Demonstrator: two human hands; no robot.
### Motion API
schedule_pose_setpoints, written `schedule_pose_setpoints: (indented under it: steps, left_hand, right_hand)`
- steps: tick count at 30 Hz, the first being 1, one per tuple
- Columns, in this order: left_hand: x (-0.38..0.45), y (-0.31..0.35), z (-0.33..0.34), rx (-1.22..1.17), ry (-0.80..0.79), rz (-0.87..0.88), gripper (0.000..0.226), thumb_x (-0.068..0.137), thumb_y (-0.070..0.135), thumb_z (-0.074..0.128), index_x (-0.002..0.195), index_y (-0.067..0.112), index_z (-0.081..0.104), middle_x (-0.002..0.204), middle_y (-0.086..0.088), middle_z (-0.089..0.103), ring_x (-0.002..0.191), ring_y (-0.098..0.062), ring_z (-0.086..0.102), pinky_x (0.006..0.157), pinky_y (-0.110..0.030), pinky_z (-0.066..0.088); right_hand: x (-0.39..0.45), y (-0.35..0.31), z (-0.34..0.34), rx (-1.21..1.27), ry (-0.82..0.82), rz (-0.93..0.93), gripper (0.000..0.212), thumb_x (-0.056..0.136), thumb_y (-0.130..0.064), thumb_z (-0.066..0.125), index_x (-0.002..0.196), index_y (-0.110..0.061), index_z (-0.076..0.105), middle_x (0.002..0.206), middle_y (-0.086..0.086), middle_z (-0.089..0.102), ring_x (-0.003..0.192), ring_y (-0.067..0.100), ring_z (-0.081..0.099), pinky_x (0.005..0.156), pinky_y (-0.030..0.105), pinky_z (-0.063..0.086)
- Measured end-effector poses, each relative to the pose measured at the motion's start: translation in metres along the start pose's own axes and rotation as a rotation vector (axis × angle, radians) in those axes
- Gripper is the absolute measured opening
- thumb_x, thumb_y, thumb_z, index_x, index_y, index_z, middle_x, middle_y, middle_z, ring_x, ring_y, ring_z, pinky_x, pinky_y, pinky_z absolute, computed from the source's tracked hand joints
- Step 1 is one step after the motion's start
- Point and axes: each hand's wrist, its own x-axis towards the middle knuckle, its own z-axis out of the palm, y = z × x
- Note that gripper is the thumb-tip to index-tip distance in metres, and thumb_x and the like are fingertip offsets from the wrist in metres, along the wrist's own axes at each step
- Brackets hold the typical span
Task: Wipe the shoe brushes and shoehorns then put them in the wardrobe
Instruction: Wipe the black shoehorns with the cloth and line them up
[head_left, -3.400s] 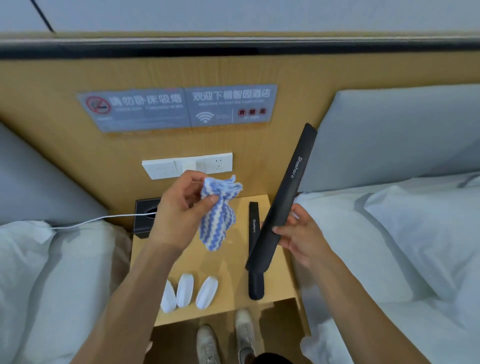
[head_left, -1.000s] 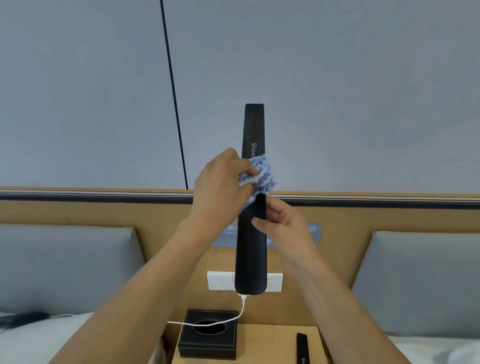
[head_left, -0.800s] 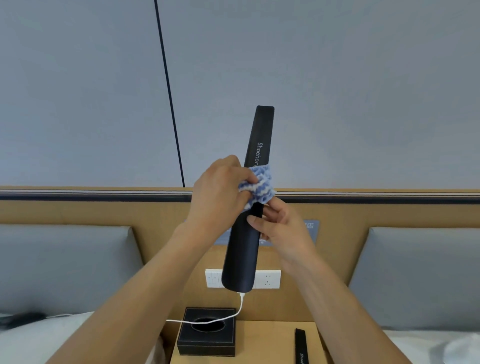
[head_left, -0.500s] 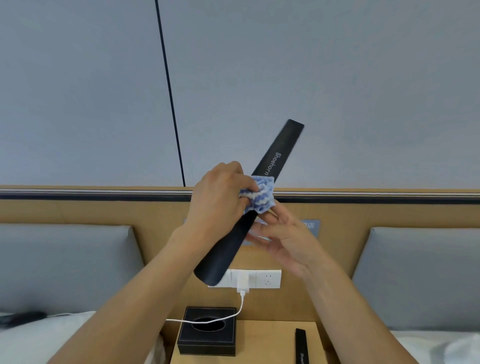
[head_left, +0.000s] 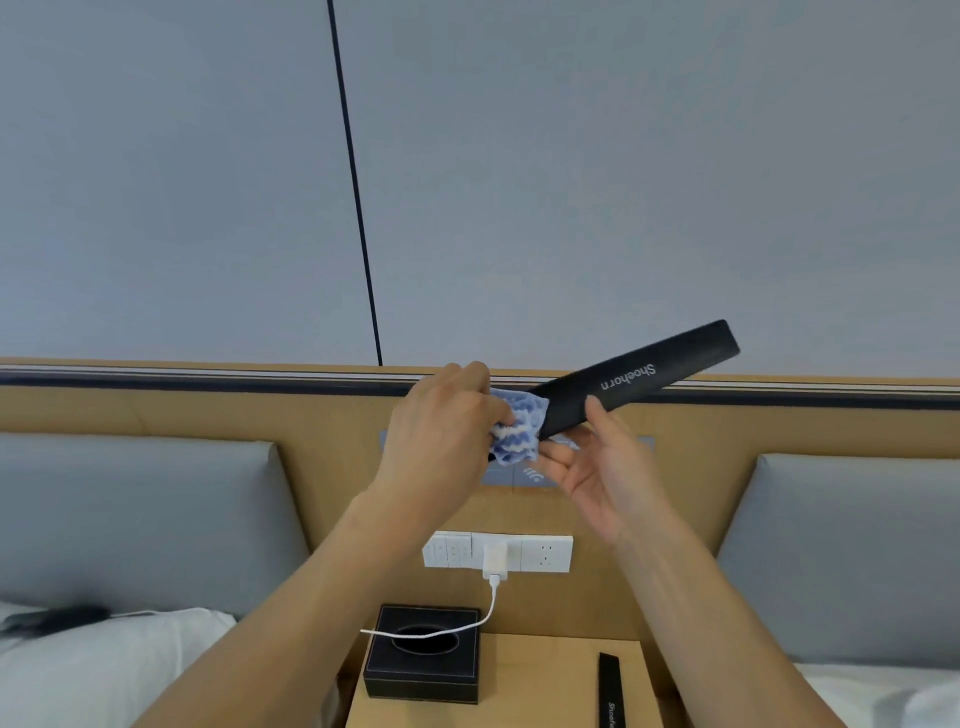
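A: Left hand (head_left: 441, 441)?
B: I see it clamping the cloth (head_left: 517, 428) round the shoehorn (head_left: 631, 384), above the socket (head_left: 545, 553).
A: Right hand (head_left: 605, 467)?
B: Fingers spread, thumb touching the shoehorn.

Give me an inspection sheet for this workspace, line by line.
Surface: wooden nightstand between two beds.
Job's things: black shoehorn held tilted in the air; second shoehorn lying on the nightstand; brushes not in view.
Clutter: black tissue box.
Hands: left hand grips blue-and-white cloth around the shoehorn; right hand open, fingers touching it.
Cables: white charger cable from wall socket across the box.
Surroundings: grey headboard cushions, grey wall.
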Motion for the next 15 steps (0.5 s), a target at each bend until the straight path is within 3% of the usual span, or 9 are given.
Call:
schedule_pose_setpoints:
  steps: [7,11,15]
  left_hand:
    - [-0.015,-0.046,-0.007,0.03,-0.014,-0.12,0.028,0.075,-0.003,0.07,0.092,0.017,0.079,0.079,-0.007,0.057,0.073,-0.027,0.054,0.052,-0.032,0.04]
    - [-0.018,-0.057,-0.011,0.068,-0.023,-0.105,0.026,0.072,-0.007,0.072,0.086,0.014,0.08,0.073,-0.008,0.056,0.065,-0.028,0.055,0.05,-0.026,0.029]
    - [-0.017,-0.051,-0.01,0.084,-0.035,-0.082,0.024,0.069,-0.007,0.072,0.079,0.014,0.078,0.072,-0.009,0.054,0.065,-0.028,0.053,0.05,-0.028,0.03]
  right_hand:
    - [0.001,-0.016,-0.008,0.057,0.052,-0.141,0.027,0.106,-0.021,0.042,0.127,-0.007,0.054,0.12,0.022,0.069,0.098,0.043,0.071,0.07,0.047,0.061]
    - [0.001,-0.018,-0.005,0.042,0.032,-0.161,0.031,0.107,-0.022,0.041,0.132,-0.009,0.051,0.124,0.02,0.067,0.102,0.043,0.07,0.076,0.05,0.061]
    - [0.0,-0.012,0.002,0.011,0.045,-0.154,0.027,0.107,-0.023,0.041,0.127,-0.012,0.054,0.123,0.019,0.068,0.099,0.041,0.071,0.074,0.048,0.062]
